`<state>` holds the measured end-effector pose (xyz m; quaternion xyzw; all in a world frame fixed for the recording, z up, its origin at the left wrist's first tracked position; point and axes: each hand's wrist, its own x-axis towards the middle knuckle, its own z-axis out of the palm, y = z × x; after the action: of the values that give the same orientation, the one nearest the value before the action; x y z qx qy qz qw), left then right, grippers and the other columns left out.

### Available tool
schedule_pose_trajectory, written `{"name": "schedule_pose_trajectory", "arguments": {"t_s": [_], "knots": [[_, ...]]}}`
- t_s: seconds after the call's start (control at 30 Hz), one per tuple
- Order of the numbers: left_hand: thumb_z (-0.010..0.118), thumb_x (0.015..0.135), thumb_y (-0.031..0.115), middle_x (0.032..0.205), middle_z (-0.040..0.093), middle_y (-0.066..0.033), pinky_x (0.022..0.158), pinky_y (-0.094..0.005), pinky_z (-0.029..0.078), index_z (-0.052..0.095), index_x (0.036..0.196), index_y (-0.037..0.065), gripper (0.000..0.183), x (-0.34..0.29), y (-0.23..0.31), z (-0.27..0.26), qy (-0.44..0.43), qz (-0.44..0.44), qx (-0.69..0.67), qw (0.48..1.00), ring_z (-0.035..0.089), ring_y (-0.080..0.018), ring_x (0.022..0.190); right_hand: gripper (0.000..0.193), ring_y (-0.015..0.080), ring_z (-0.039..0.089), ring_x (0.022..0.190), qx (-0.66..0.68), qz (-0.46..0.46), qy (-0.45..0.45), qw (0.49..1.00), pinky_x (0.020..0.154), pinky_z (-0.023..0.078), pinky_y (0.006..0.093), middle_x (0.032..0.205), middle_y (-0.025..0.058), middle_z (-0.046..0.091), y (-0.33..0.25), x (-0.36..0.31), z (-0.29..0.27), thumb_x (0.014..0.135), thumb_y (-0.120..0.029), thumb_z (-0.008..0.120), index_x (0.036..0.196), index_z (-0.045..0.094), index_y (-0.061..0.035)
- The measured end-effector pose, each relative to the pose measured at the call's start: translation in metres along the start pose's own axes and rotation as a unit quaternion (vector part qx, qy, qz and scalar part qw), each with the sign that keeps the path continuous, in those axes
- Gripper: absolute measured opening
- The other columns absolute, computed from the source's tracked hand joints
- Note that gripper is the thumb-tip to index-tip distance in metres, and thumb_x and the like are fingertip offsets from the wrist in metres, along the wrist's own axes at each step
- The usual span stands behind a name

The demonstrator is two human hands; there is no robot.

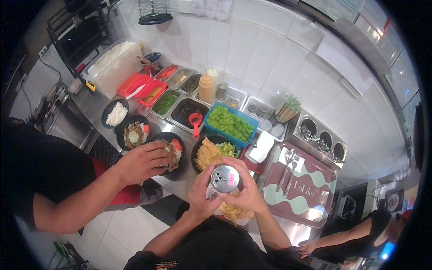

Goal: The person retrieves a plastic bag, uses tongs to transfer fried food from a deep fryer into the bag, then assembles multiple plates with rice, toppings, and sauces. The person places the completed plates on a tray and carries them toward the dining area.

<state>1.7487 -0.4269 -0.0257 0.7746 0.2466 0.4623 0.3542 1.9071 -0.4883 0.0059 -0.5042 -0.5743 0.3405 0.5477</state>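
A person's left hand [200,192] and right hand [247,190] are gripping a shaker [225,178] between them, over the near edge of a steel counter. Their fingers and thumbs are curling in around its sides, pressing against it; the far fingertips are hiding behind it. Its round metal lid, pierced with a few holes and bearing a small pink label, is facing the camera, and the hands are covering most of its body. Just beyond, a black bowl [194,158] is holding golden fried pieces and chopped lettuce, its near side disappearing behind the hands. More fried pieces [235,213] are showing beneath the wrists; what they are resting on is hard to make out. To the left, a co-worker's hand [157,158] is reaching over another bowl, concealing part of its meat. To the right, a patterned tray [322,198] is carrying a spoon and fork.
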Motion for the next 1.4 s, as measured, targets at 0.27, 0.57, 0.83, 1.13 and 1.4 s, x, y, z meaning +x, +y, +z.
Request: {"name": "schedule_pose_trajectory", "arguments": {"t_s": [0.27,0.57,0.83,1.13,1.4], "knots": [[0.080,0.072,0.010,0.138,0.055,-0.0213,0.103,-0.0414,0.046,0.043,0.141,-0.003,0.079,-0.001,-0.001,0.000,0.007,-0.003,-0.001,1.000,0.058,-0.0356,0.123,0.087,0.0266,0.036,0.140,-0.004,-0.007,-0.008,1.000,0.116,0.030,0.0380,0.146,0.0134,0.037,0.006,0.000,0.002,0.071,-0.006,0.081,0.147,0.040,-0.0047],[0.085,0.074,0.018,0.130,0.057,-0.0174,0.099,-0.0399,0.048,0.048,0.135,0.000,0.074,-0.030,-0.009,0.023,0.006,-0.101,-0.077,0.992,0.059,-0.0319,0.117,0.097,0.0252,0.045,0.133,0.430,0.215,0.088,0.872,0.110,0.039,0.0382,0.144,0.0122,0.041,0.037,-0.047,0.016,0.078,-0.020,0.079,0.156,0.022,-0.0112],[0.079,0.082,0.015,0.123,0.058,-0.0138,0.093,-0.0349,0.050,0.052,0.129,0.002,0.056,-0.037,-0.028,0.025,-0.003,-0.177,-0.074,0.981,0.061,-0.0247,0.110,0.087,0.0219,0.051,0.124,0.223,0.180,0.226,0.931,0.104,0.044,0.0351,0.137,0.0106,0.047,0.059,-0.038,-0.007,0.081,-0.012,0.077,0.152,0.026,-0.0095],[0.065,0.094,0.012,0.077,0.067,-0.0031,0.060,-0.0271,0.052,0.066,0.101,0.004,0.010,-0.106,-0.135,0.010,0.039,-0.324,-0.056,0.944,0.064,-0.0096,0.066,0.089,0.0219,0.061,0.111,-0.088,0.062,0.218,0.970,0.096,0.052,0.0344,0.128,0.0162,0.053,0.059,0.021,-0.048,0.079,-0.007,0.080,0.149,0.025,-0.0019],[0.065,0.093,0.011,0.073,0.068,-0.0064,0.059,-0.0279,0.051,0.065,0.099,0.001,0.011,-0.124,-0.170,0.012,0.041,-0.291,-0.042,0.955,0.062,-0.0113,0.061,0.089,0.0233,0.062,0.111,-0.162,0.071,0.183,0.967,0.099,0.051,0.0359,0.128,0.0183,0.056,0.064,0.039,-0.056,0.077,-0.009,0.083,0.148,0.029,0.0001]]}}
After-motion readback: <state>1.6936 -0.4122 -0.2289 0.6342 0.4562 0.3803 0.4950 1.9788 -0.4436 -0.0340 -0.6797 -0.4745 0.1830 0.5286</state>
